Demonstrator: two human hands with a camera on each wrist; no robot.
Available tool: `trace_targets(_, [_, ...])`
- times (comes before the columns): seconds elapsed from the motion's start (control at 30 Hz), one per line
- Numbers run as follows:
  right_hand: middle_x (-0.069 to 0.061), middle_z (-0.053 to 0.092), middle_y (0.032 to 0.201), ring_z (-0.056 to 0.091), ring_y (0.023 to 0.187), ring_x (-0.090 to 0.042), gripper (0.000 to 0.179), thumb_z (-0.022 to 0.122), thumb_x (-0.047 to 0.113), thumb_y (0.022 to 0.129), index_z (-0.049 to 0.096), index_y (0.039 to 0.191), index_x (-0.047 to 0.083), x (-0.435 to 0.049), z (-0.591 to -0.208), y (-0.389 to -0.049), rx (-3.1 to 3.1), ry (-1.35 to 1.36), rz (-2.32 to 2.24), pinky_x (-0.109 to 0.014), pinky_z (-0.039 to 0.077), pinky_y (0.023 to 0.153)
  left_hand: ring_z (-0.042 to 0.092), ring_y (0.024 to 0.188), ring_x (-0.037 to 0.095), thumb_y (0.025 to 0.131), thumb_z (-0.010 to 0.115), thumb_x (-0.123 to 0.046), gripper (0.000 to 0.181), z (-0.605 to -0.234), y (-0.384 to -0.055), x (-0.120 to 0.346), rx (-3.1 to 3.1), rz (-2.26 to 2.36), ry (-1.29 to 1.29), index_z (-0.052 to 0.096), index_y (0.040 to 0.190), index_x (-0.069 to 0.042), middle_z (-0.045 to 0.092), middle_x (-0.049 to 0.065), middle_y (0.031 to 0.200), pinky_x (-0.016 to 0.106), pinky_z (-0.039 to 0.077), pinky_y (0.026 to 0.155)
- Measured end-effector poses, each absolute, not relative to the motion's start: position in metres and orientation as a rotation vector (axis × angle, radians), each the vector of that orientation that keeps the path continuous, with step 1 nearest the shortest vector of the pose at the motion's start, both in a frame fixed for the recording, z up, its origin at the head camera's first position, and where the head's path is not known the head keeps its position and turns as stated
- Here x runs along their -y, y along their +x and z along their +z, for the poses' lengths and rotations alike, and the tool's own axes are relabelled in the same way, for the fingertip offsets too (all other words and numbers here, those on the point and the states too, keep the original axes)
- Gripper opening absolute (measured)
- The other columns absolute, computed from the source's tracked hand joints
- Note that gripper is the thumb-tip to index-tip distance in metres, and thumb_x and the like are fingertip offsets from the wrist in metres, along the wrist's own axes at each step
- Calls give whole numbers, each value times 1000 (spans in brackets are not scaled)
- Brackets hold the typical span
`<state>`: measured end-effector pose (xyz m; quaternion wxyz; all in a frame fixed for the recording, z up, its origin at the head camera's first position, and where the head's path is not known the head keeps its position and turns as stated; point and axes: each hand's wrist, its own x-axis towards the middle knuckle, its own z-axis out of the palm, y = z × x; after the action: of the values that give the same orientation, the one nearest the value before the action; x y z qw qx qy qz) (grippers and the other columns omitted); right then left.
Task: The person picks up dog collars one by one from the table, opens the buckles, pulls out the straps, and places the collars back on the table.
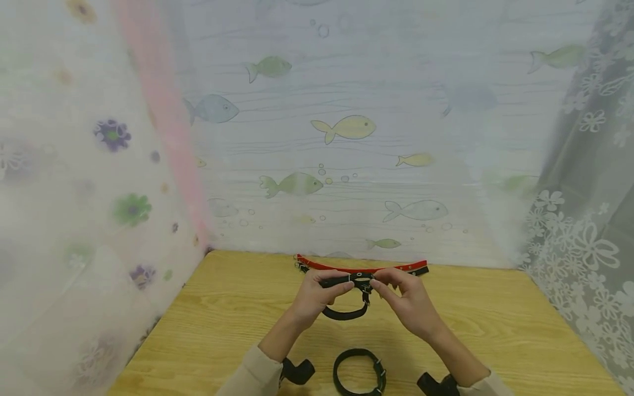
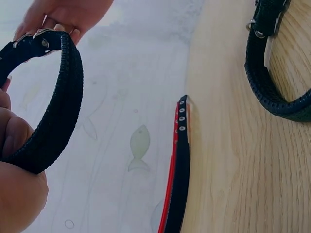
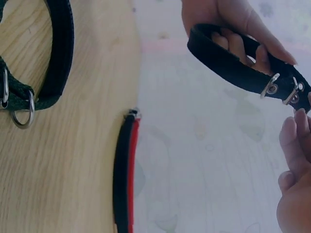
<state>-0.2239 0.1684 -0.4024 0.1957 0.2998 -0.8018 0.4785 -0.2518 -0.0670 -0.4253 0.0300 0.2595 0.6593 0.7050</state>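
Above the table, my left hand (image 1: 314, 297) grips the band of a black pet collar (image 1: 344, 315). The collar forms a loop, and the left fingers reach through it in the right wrist view. My right hand (image 1: 416, 308) pinches the collar's end beside the metal buckle (image 3: 270, 86), thumb and forefinger at the strap. In the left wrist view the held collar (image 2: 68, 102) curves between both hands, with the buckle close to the right fingertips. A second black collar (image 1: 338, 367), buckled into a ring, lies on the table below the hands.
Red and black straps (image 1: 421, 266) with metal studs lie together along the table's back edge, behind the hands. The wood-grain table (image 1: 223, 308) meets a fish-patterned curtain (image 1: 297, 220) at the back. A flower-patterned curtain (image 1: 114, 209) hangs at the left, another with white flowers (image 1: 589, 247) at the right.
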Motion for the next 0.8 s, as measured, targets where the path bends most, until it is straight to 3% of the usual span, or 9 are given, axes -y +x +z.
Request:
trace_targets(0.27, [16,65,91,57,80,-6,13,72,14,98,73,108,23,-170,-400,-229,2301,906,1177,-30,46,71,33,51,11,96,74,-14,24,-423,-252,74,-2122,2082,946,77,118,-3,61,2,76,22,35,53])
trace_targets(0.37, [16,63,90,55,78,-6,14,73,15,97,74,107,24,-168,-397,-232,2280,998,1147,-30,47,68,42,56,10,96,74,-14,26,-424,-254,75,-2104,2047,990,77,120,-5,71,11,91,23,40,55])
trace_targets(0.5, [16,61,88,53,76,-5,14,72,12,97,74,103,24,-166,-394,-235,2236,1087,1126,-28,47,66,45,60,9,96,74,-14,26,-425,-254,75,-2073,2035,1013,76,121,-5,74,19,106,23,42,57])
trace_targets(0.6, [13,64,88,53,76,-6,16,72,8,96,74,103,23,-167,-394,-235,2213,1083,1144,-26,45,67,39,56,10,96,75,-15,26,-425,-254,76,-2096,2027,1001,77,120,-5,72,20,96,23,39,55])
trace_targets(0.8, [7,70,92,57,79,-9,20,71,3,95,74,104,20,-172,-391,-235,2198,987,1211,-26,46,69,36,55,12,96,75,-17,23,-422,-255,80,-2184,2033,940,78,117,-7,68,7,88,22,36,54])
